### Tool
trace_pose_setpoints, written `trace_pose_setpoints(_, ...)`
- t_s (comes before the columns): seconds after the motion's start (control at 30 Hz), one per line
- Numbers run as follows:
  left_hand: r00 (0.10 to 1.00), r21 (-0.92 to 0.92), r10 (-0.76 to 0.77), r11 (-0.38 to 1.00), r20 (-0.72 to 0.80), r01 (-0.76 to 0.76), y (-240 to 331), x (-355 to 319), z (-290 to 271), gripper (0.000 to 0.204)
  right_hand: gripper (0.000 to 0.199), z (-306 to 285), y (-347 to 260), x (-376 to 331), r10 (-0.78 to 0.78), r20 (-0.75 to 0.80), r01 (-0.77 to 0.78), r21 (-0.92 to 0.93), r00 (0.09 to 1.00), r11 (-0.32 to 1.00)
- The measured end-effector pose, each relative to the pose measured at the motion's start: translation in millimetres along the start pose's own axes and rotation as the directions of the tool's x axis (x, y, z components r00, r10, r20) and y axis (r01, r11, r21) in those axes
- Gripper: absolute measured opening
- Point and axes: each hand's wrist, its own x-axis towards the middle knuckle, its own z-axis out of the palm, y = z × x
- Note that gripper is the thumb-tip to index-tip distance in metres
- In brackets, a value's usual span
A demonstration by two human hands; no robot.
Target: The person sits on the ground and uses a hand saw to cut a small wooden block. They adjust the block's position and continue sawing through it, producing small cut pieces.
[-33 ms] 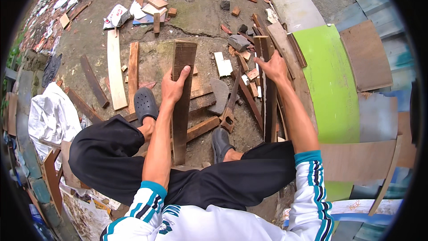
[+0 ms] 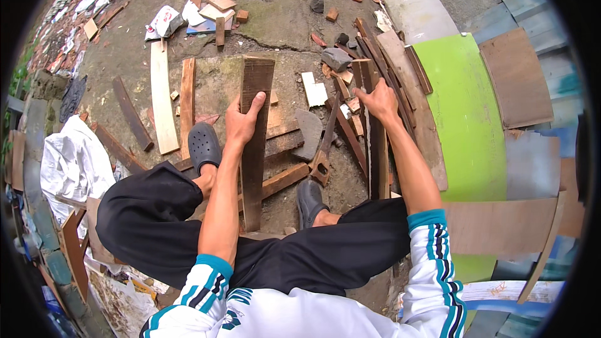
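Littered ground (image 2: 282, 19), green panel (image 2: 466, 112), handsaw (image 2: 322, 150) between shoes

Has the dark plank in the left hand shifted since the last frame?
No. The dark plank sits the same against the grey clog and the cracked ground; the left hand grips it at the same spot.

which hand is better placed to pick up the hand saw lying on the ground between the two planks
Right, probably. The right hand only rests on the upright plank beside the hand saw. The left hand is gripping the dark plank and would have to let go first.
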Motion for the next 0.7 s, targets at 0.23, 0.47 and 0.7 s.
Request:
trace_pose_setpoints(0.23, 0.994, 0.179, -0.028, 0.983, -0.109, 0.047, -1, 25, -10, 0.068, 0.081, 173, 71, -34, 0.238, 0.259, -0.246, -0.004, 0.936, 0.969)
trace_pose_setpoints(0.47, 0.981, 0.201, 0.026, 0.979, -0.192, 0.014, -22, 34, -16, 0.074, 0.066, 261, 129, -88, 0.467, 0.315, -0.404, -0.247, 0.826, 0.881)
trace_pose_setpoints(0.7, 0.986, 0.122, 0.044, 0.992, -0.164, -0.024, -31, 26, -31, 0.071, 0.055, 281, 121, -84, 0.591, 0.350, -0.609, -0.069, 0.727, 0.790)
